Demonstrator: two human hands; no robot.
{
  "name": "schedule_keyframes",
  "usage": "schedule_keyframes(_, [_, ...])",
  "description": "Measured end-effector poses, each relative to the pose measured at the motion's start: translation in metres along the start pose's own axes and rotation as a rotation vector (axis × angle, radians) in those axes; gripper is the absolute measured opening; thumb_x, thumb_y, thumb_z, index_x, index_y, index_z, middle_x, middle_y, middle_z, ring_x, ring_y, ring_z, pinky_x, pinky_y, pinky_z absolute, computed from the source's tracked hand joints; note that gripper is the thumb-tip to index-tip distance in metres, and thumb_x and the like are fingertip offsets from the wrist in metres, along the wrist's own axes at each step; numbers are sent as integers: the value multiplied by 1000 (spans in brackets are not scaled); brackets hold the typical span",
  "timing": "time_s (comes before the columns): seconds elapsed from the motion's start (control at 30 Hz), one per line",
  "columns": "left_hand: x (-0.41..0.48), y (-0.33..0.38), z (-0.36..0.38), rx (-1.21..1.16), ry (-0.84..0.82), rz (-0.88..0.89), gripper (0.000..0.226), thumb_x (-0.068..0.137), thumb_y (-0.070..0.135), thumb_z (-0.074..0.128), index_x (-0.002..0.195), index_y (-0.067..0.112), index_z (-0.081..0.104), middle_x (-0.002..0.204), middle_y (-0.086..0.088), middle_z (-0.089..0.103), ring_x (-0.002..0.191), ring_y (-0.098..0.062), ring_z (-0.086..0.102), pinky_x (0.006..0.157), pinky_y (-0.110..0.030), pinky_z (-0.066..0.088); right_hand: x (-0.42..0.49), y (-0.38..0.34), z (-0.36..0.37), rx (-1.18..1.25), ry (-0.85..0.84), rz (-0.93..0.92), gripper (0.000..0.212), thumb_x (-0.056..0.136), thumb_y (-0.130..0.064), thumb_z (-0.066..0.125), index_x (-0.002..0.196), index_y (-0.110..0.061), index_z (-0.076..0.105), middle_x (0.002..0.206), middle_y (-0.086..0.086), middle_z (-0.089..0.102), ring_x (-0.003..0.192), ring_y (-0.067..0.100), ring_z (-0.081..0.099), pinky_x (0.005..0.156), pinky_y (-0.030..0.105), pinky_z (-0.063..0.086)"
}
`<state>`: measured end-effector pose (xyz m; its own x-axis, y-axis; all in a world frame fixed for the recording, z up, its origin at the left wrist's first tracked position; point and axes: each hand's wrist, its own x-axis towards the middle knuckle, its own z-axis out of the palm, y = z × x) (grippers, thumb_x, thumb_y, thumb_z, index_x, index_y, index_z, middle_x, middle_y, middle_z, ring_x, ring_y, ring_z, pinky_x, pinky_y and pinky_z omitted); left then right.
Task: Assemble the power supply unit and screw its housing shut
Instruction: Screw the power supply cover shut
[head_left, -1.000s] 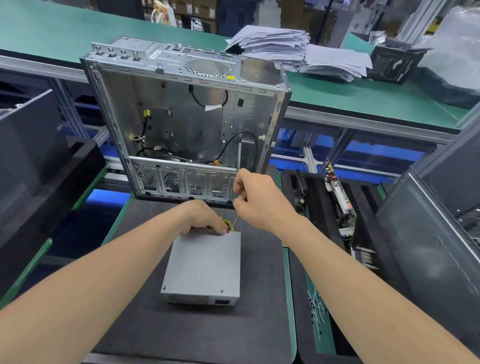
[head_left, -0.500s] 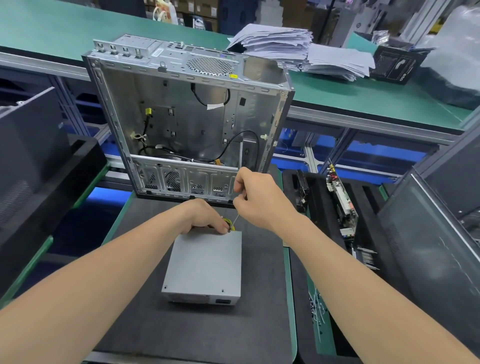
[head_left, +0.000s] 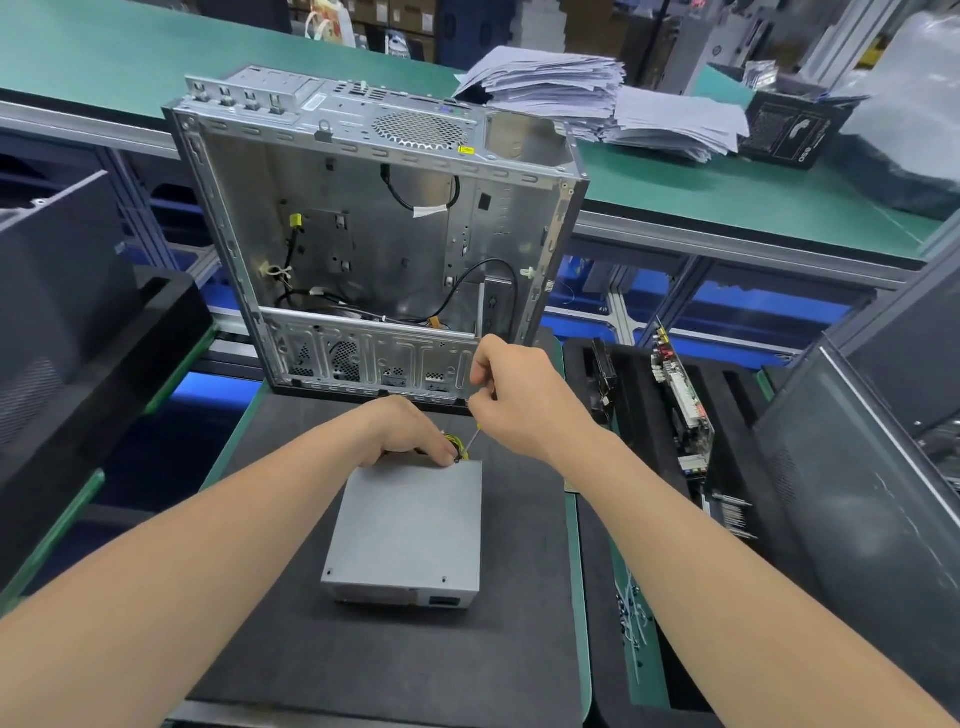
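Head view: the power supply box (head_left: 405, 525) lies closed on the table (head_left: 260, 649) before the open computer case (head_left: 363, 234), left hand (head_left: 410, 434) pinching its yellow wires (head_left: 456, 444) at the far corner, right hand (head_left: 519, 395) gripping a thin tool (head_left: 472, 435) there, so screwing looks underway, unfinished.

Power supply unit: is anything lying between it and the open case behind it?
Only the hands: left hand grips its wires at the far edge, right hand pinches a thin strand above them.
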<state>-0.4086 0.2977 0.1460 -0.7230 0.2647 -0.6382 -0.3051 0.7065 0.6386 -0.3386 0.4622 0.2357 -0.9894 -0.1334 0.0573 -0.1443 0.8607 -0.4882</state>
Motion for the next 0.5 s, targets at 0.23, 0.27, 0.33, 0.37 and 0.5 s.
schedule_keyframes(0.23, [1, -1, -1, -1, -5, 9, 27, 65, 23, 97, 90, 22, 86, 109, -2, 78, 119, -26, 65, 112, -46, 48, 0, 1, 0, 3, -1, 2, 15, 90, -4, 57, 98, -16, 53, 89, -1, 57, 84, 23, 57, 72, 42, 55])
schedule_keyframes(0.27, [1, 0, -1, 1, -3, 9, 28, 65, 24, 97, 90, 22, 86, 110, -2, 78, 119, -26, 65, 112, -46, 48, 0, 1, 0, 5, -1, 2, 15, 90, -4, 57, 98, -16, 53, 88, -1, 57, 84, 23, 57, 71, 41, 54])
schedule_keyframes(0.33, [1, 0, -1, 4, -1, 6, 29, 64, 25, 97, 91, 23, 86, 110, -2, 78, 118, -26, 65, 112, -46, 48, 0, 2, 1, 9, 4, 0, 16, 90, -4, 58, 97, -16, 52, 87, -2, 57, 83, 23, 57, 69, 36, 51])
schedule_keyframes(0.37, [0, 0, -1, 6, 0, 4, 30, 64, 25, 97, 91, 23, 86, 110, -2, 78, 118, -26, 65, 112, -46, 48, 0, 2, 1, 8, 5, -1, 16, 90, -4, 58, 97, -16, 52, 87, -2, 57, 82, 22, 57, 68, 35, 51])
schedule_keyframes(0.5, [0, -1, -1, 7, 0, 6, 28, 63, 26, 97, 88, 24, 86, 108, -1, 78, 117, -25, 65, 111, -46, 48, 1, 4, 2, 7, 4, 7, 14, 91, -5, 57, 98, -17, 53, 88, -2, 57, 82, 21, 56, 67, 36, 50])
